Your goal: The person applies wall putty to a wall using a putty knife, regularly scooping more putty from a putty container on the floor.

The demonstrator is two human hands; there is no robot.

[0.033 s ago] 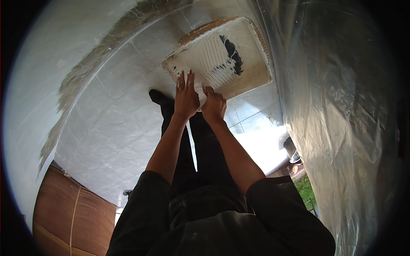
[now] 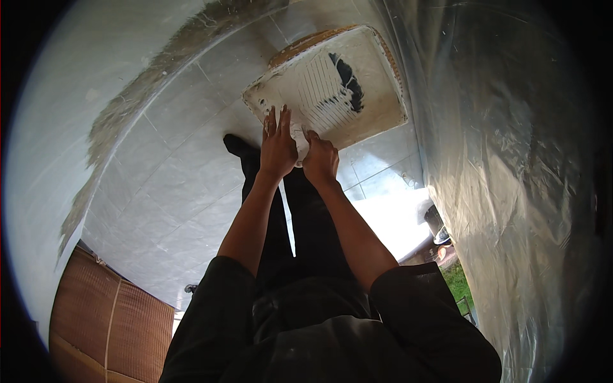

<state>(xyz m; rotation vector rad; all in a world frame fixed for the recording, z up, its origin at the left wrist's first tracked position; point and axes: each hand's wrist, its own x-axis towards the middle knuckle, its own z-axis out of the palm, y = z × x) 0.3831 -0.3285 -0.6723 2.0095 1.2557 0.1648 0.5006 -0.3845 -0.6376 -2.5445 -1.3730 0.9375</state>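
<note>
A white, paint-smeared paint tray (image 2: 377,121) with a ribbed slope and a dark bare patch lies in front of me. At its near left corner, my left hand (image 2: 279,143) has its fingers stretched out, their tips smeared with white. Close beside it, my right hand (image 2: 320,156) is closed, fingers curled, at the edge of a white, paint-coated piece (image 2: 300,142). That piece sits between my two hands, beside the tray's near edge. Its kind cannot be made out, since my hands hide part of it.
Something brown (image 2: 306,46) shows beneath the tray's far edge. Grey tiles (image 2: 166,172) cover the floor. A pale wall with a grey unpainted band (image 2: 128,108) curves along the left. Clear plastic sheeting (image 2: 498,166) hangs on the right. Brown ribbed panels (image 2: 108,313) stand at lower left.
</note>
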